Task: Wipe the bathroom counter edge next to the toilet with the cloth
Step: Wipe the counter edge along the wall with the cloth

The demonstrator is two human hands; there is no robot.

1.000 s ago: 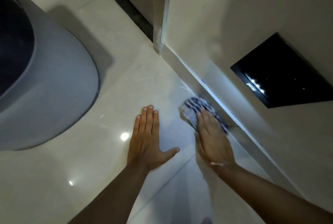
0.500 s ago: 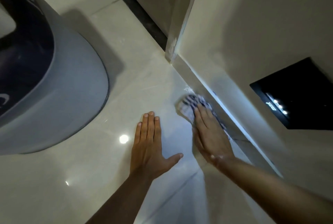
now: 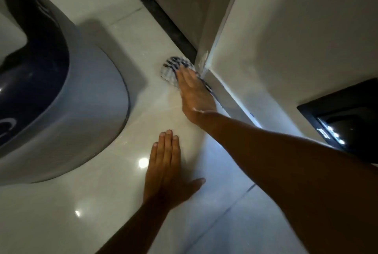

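A checked blue-and-white cloth (image 3: 172, 67) lies on the pale glossy surface (image 3: 114, 202) at the foot of a wall corner. My right hand (image 3: 195, 94) presses flat on the cloth, fingers together, arm stretched forward along the raised ledge (image 3: 227, 92) at the base of the wall. Most of the cloth is hidden under my palm. My left hand (image 3: 166, 174) rests flat on the glossy surface nearer to me, fingers straight, thumb spread, holding nothing. The grey toilet (image 3: 67, 114) with its dark seat stands at the left.
A beige wall (image 3: 296, 34) rises on the right with a black glossy panel (image 3: 343, 122) set into it. A dark strip (image 3: 161, 14) runs along the far wall. A tile joint crosses the surface at the lower right.
My right hand has slid the cloth forward along the base of the wall, up to the corner. My left hand has stayed flat in place.
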